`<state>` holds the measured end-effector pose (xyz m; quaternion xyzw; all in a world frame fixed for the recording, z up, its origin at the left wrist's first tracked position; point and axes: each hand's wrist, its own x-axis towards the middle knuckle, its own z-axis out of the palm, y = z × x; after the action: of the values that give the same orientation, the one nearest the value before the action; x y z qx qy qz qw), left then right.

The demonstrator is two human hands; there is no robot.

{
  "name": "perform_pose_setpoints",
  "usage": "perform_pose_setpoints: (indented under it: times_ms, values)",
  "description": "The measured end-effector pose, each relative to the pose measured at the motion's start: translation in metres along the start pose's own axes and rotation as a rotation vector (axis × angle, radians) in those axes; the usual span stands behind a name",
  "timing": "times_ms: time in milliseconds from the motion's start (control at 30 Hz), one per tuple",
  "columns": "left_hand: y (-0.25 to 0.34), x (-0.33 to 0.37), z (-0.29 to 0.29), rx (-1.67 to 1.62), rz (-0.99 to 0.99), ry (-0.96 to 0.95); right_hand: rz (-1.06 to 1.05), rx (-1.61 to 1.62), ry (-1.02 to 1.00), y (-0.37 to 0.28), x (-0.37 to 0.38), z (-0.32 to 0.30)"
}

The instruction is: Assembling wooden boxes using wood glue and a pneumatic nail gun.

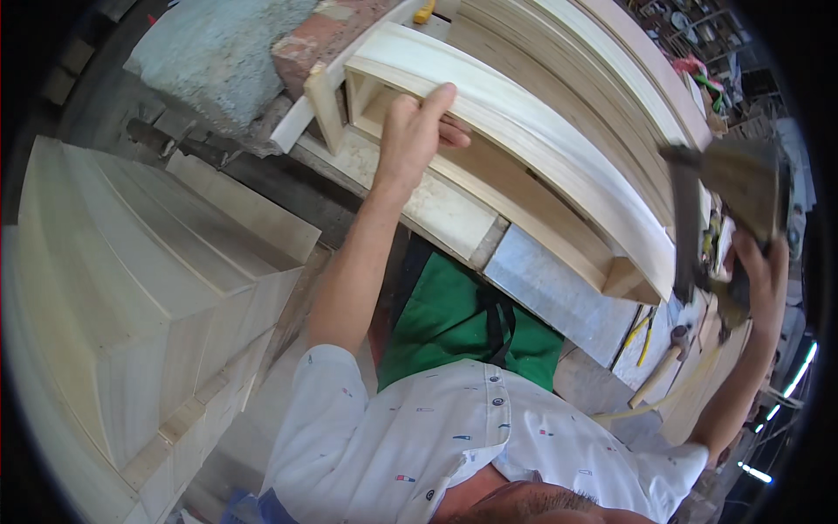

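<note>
A long, shallow box frame of pale wood (524, 122) lies across the bench in front of me, its open side facing me. My left hand (415, 135) grips the frame's near upper edge toward its left end, thumb on top and fingers reaching inside. On the right, my raised right hand (758, 275) is wrapped round the handle of a nail gun (742, 179), smeared by motion. The nail gun is held apart from the frame, past its right end. A pale yellow hose (668, 397) runs below my right hand.
Stacked pale wooden boxes (131, 262) stand at the left. A concrete block (218, 65) and a red brick (319, 39) sit at the far left of the bench. Pliers with yellow handles (647, 336) and a hammer (655, 377) lie at the right. Long boards (559, 48) lie beyond the frame.
</note>
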<state>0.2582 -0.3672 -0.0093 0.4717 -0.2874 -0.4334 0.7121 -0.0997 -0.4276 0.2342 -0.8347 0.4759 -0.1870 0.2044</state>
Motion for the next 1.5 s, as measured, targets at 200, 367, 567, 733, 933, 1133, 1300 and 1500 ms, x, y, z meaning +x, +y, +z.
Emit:
perform_pose_setpoints:
  times_ms: [200,367,567,733,933,1133,1300,1500]
  values:
    - [-0.002,0.0,-0.013,-0.115,-0.069,-0.111,-0.37,0.104,-0.368,-0.131,0.12,0.113]
    - [0.004,0.0,-0.012,-0.052,-0.088,-0.141,-0.39,0.034,-0.605,-0.169,0.169,0.156]
    - [0.013,-0.004,-0.016,-0.084,-0.099,-0.135,-0.227,-0.223,-0.606,-0.223,0.171,0.175]
    - [0.008,-0.001,-0.018,-0.093,-0.103,-0.159,-0.258,-0.256,-0.618,-0.224,0.177,0.182]
    - [0.012,-0.002,-0.017,-0.073,-0.113,-0.175,-0.282,-0.301,-0.608,-0.221,0.179,0.182]
    - [0.014,-0.003,-0.018,-0.079,-0.096,-0.147,-0.287,-0.285,-0.637,-0.223,0.174,0.181]
    - [0.015,-0.003,-0.016,-0.055,-0.117,-0.135,-0.184,-0.095,-0.514,-0.21,0.18,0.175]
    - [0.015,-0.003,-0.015,-0.041,-0.135,-0.147,-0.204,-0.258,-0.51,-0.211,0.187,0.178]
